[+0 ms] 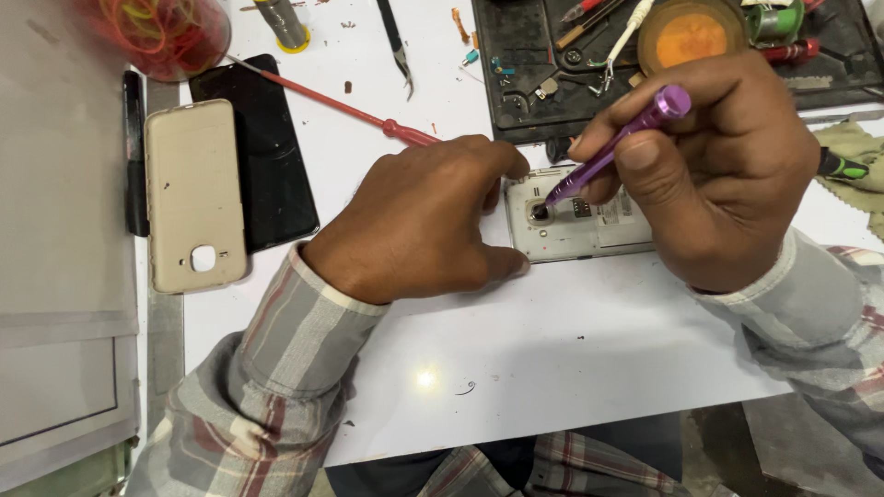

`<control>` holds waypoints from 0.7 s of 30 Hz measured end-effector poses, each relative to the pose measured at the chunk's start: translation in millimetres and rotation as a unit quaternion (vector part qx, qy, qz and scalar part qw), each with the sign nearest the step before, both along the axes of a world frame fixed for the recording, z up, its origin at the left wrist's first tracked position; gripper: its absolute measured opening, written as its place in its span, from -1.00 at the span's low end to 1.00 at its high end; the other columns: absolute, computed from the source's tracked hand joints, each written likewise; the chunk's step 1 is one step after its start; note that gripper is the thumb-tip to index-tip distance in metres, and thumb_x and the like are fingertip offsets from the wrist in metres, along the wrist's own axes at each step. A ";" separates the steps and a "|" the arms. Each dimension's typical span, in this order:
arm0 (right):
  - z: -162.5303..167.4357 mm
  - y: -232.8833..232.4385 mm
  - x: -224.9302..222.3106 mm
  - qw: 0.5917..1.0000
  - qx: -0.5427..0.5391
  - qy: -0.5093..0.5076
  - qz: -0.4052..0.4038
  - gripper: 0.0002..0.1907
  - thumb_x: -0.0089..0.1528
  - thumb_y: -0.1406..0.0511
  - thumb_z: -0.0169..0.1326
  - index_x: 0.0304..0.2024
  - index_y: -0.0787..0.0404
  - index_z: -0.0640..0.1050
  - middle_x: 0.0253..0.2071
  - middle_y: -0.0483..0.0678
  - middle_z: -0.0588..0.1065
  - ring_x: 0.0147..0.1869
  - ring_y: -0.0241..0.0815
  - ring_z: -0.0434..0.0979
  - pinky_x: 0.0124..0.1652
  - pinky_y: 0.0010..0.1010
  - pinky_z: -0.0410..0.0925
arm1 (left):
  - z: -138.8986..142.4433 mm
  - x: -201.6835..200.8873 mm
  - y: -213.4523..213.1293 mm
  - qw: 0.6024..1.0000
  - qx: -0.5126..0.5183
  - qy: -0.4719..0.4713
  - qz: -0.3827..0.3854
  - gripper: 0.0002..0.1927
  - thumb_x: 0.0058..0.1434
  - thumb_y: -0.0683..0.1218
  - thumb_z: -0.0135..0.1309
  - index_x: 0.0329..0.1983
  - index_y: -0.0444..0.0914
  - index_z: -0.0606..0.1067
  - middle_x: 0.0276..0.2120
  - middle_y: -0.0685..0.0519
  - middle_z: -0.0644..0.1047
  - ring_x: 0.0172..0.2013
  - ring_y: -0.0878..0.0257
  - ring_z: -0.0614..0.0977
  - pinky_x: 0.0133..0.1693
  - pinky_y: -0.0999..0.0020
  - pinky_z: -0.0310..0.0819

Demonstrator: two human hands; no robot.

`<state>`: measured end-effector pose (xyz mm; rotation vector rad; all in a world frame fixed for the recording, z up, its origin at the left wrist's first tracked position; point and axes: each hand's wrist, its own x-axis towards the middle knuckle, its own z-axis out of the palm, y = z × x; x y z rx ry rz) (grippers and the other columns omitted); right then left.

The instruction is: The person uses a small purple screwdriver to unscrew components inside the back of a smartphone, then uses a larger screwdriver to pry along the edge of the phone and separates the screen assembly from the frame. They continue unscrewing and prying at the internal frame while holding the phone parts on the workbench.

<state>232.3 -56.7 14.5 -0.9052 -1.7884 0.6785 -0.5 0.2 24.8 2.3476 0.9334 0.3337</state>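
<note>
A: What's the biggest thing here?

B: The white table [571, 350]. The opened phone [575, 225] lies on it, back up and cover off; I'll place everything else from that phone.

A: And to its left?

B: Well to the left lie a dark phone [262, 152] and, touching that one's left edge, a beige back cover [191, 193]. A black tray [534, 55] of tools sits just behind the opened phone.

A: The hands?

B: The left hand [419, 221] rests on the table against the phone's left end, its grip pressed on the phone's edges. The right hand [714, 175] hovers over the phone's right half, its grip clamped on a purple screwdriver [612, 152].

A: Where's the tip?

B: Down on the phone, near its left end.

A: Anything smaller?

B: A red screwdriver [345, 109] lies behind and left of the phone.
</note>
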 end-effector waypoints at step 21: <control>3.8 0.9 -7.5 0.997 0.015 -0.080 0.003 -0.78 0.45 0.36 -0.05 0.02 0.42 0.28 -0.15 0.15 0.53 -0.08 -0.22 0.62 -0.19 -0.53 0.55 | -13.1 -0.2 1.0 1.000 0.015 -0.002 0.014 -0.29 -0.18 0.08 0.46 0.02 -0.25 0.48 -0.28 0.00 0.59 -0.28 0.04 0.65 -0.33 0.10 0.47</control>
